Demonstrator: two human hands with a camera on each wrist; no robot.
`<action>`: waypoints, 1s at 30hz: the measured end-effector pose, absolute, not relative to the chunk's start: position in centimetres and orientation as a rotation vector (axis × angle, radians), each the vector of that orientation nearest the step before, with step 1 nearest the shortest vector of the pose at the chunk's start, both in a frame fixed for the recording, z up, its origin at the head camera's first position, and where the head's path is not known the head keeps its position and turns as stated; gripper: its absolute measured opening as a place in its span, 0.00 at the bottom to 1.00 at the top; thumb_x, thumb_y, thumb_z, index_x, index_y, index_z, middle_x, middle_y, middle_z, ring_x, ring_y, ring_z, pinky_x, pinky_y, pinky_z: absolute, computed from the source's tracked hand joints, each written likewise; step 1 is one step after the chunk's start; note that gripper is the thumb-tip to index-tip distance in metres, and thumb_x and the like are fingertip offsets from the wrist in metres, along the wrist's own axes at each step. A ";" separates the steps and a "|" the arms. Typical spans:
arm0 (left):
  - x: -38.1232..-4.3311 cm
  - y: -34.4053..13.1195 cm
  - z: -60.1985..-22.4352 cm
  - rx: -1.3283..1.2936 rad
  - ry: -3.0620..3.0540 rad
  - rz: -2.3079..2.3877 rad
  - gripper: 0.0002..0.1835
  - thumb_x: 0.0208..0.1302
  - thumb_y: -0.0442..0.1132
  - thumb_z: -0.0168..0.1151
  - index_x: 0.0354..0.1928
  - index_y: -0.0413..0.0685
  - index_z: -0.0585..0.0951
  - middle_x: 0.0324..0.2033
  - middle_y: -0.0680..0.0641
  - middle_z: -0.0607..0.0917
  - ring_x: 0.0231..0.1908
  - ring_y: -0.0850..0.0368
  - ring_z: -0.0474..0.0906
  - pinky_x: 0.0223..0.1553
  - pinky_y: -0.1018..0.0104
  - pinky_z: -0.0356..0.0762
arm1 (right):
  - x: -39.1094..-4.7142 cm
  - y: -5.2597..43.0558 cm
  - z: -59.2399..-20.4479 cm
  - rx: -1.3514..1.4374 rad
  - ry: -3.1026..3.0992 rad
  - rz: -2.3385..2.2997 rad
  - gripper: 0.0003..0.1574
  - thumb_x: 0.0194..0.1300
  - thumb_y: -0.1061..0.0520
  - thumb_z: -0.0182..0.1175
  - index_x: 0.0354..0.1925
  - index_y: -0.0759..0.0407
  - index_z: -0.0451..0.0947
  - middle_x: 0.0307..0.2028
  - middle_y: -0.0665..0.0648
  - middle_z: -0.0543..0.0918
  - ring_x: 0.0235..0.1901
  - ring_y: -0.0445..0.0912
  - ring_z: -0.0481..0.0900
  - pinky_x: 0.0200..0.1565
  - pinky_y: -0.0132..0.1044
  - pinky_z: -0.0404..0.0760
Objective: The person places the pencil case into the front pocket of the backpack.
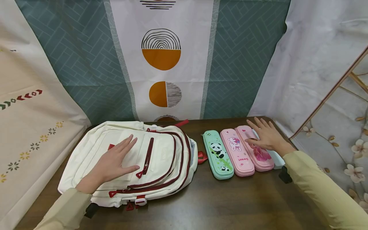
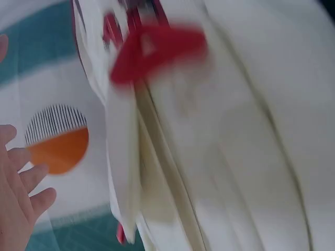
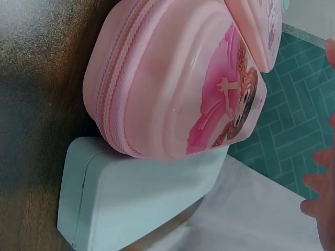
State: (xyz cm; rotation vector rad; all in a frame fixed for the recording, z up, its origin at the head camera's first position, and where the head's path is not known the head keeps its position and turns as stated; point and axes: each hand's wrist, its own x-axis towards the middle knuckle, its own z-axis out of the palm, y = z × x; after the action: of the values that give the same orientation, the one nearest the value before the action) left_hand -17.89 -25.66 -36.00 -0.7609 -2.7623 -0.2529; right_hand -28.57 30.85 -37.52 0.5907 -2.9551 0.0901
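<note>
A white backpack (image 1: 161, 153) with dark red zips lies flat on the left of the table. Over it is my left hand (image 1: 110, 163), fingers spread and holding nothing; the left wrist view has the hand at its left edge, beside the bag's side and a red zip pull (image 2: 152, 52). To the right lie a green panda pencil case (image 1: 217, 155), a pink bunny pencil case (image 1: 237, 151) and a pink princess pencil case (image 1: 260, 158). My right hand (image 1: 265, 135), fingers spread, is over the princess case's upper part and holds nothing. A pale blue case (image 3: 141, 193) sits beside the princess case, partly hidden.
The dark wooden table (image 1: 195, 204) runs to a patterned cloth backdrop (image 1: 161, 105) behind. Cloth hangs at the left (image 1: 37, 127), and a flowered sheet (image 1: 339, 137) rises close by my right arm. A red strap (image 1: 202, 157) sticks out from the backpack towards the green case.
</note>
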 end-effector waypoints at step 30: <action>-14.3 -19.3 -40.9 -0.694 -2.778 -0.543 0.44 0.44 0.61 0.67 0.61 0.45 0.67 0.55 0.44 0.72 0.55 0.48 0.69 0.47 0.53 0.73 | -28.1 28.5 -38.1 0.674 -2.986 0.214 0.55 0.53 0.30 0.53 0.70 0.52 0.46 0.67 0.69 0.49 0.65 0.66 0.47 0.61 0.63 0.43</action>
State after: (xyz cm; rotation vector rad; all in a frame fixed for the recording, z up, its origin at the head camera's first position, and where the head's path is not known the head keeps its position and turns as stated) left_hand -14.30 -19.34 -40.91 -0.6943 -2.7784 -0.5426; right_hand -28.08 28.48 -38.11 0.6744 -2.9861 0.2142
